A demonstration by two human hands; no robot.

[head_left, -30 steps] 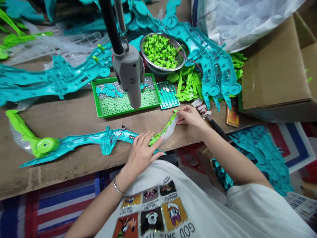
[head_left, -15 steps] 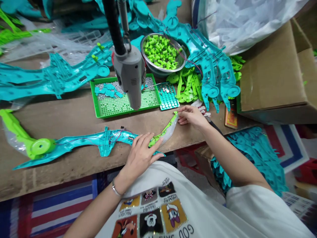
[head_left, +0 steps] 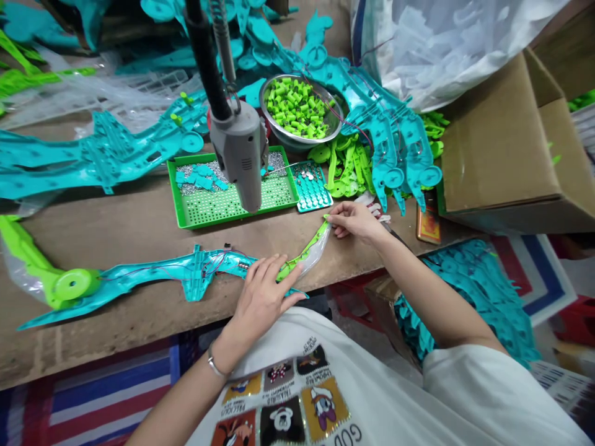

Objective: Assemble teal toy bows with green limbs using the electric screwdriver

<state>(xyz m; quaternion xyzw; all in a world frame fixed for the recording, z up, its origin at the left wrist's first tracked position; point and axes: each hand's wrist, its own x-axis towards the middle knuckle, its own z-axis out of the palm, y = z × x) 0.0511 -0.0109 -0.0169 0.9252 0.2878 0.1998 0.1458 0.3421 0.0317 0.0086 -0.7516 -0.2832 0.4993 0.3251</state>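
Note:
A turquoise plastic toy bow shell (head_left: 153,271) lies along the front of the table, with thin wires and small metal parts inside it. At its left end sits a green limb (head_left: 74,285) with a clear plastic piece. Another green limb (head_left: 312,246), edged with a translucent piece (head_left: 318,251), curves up from the right end. My left hand (head_left: 263,288) rests flat over the right end of the shell, fingers stretched out, covering the joint. The tip of the right green limb is pinched between the fingers of my right hand (head_left: 353,222).
An electric screwdriver (head_left: 244,155) hangs over a green tray (head_left: 209,214) of screws. Behind are a steel bowl (head_left: 332,133) of green pieces and stacked turquoise shells (head_left: 383,139). A cardboard box (head_left: 502,142) stands at right, near a white sack (head_left: 432,49).
The camera view has shifted slightly. Both hands keep the same places on the bow, and nothing has been taken up or let go.

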